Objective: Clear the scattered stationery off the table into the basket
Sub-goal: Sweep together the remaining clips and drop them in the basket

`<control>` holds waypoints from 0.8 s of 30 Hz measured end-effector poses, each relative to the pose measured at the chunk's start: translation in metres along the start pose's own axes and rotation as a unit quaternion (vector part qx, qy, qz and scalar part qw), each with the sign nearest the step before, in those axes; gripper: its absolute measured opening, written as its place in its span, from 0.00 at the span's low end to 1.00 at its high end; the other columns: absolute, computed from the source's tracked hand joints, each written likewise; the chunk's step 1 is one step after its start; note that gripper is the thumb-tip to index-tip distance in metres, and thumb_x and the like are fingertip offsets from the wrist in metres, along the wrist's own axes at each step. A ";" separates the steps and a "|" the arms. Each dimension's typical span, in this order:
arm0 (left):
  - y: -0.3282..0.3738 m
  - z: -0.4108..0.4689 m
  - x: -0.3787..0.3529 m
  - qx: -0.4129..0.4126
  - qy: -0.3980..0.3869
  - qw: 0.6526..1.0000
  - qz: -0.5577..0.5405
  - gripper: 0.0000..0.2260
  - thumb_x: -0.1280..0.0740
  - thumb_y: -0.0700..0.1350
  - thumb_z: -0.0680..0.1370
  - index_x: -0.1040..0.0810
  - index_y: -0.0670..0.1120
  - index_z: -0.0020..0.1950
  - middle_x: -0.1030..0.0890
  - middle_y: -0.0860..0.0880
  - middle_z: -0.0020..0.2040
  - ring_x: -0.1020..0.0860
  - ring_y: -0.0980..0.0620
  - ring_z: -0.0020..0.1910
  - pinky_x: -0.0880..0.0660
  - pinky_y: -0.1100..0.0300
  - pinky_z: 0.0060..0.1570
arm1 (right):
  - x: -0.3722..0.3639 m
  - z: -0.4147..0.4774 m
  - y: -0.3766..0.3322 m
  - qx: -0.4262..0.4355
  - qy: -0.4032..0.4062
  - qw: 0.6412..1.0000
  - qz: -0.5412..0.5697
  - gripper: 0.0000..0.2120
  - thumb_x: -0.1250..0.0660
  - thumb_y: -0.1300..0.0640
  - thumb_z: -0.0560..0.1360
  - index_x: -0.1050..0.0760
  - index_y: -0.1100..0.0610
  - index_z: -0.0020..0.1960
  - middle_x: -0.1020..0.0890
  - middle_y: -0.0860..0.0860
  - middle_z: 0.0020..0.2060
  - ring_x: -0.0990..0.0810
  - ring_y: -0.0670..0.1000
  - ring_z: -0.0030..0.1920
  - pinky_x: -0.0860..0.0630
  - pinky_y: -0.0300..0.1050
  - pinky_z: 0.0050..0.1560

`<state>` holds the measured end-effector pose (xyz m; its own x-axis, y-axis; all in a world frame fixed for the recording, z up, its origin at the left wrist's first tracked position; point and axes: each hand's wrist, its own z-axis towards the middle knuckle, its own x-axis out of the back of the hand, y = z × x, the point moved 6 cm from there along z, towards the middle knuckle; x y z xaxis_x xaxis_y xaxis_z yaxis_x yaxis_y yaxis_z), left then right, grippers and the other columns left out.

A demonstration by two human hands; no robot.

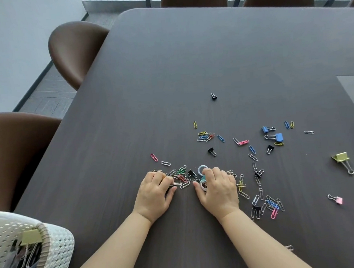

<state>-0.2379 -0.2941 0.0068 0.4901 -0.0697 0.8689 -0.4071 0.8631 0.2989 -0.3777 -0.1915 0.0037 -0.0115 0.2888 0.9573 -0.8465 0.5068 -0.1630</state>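
Pinches thin wire clips (177,183) under curled left hand (154,193). Grips small pastel tape rings (203,186) in right hand (218,188).

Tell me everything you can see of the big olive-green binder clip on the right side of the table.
The olive-green binder clip is the largest loose clip on the table. It has a folded sheet-metal body in matte green and silver wire handles. It lies on its side at the far right, with one handle stretched toward the near edge and the other seemingly folded back over the body. It sits apart from the other pieces, and nothing touches it.
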 end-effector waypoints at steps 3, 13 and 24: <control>-0.002 -0.002 0.006 0.018 0.044 0.999 -0.014 0.04 0.38 0.48 0.75 0.25 0.49 0.43 0.21 0.50 0.38 0.28 0.51 0.42 0.29 0.62 0.40 | 0.000 -0.002 0.001 -0.001 0.000 1.000 0.017 0.15 0.43 0.42 0.70 0.29 0.54 0.45 0.25 0.50 0.32 0.25 0.55 0.33 0.29 0.48 0.36; -0.008 -0.001 0.016 0.073 0.056 0.993 -0.073 0.17 0.41 0.55 0.77 0.20 0.44 0.43 0.19 0.51 0.38 0.24 0.54 0.35 0.27 0.64 0.36 | 0.012 -0.004 0.006 -0.032 -0.016 0.986 0.162 0.12 0.42 0.48 0.71 0.25 0.55 0.43 0.22 0.48 0.29 0.24 0.50 0.29 0.29 0.42 0.31; 0.027 -0.032 0.071 0.105 0.039 0.986 -0.121 0.17 0.42 0.58 0.76 0.22 0.47 0.42 0.20 0.54 0.36 0.24 0.58 0.32 0.26 0.64 0.32 | 0.056 -0.026 0.013 -0.142 -0.102 0.956 0.236 0.08 0.38 0.53 0.77 0.30 0.57 0.52 0.24 0.51 0.34 0.27 0.54 0.33 0.34 0.43 0.35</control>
<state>-0.1897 -0.2598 0.0638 0.6472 -0.2151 0.7314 -0.4175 0.7026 0.5761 -0.3758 -0.1477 0.0492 -0.4839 0.3906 0.7832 -0.5436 0.5672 -0.6187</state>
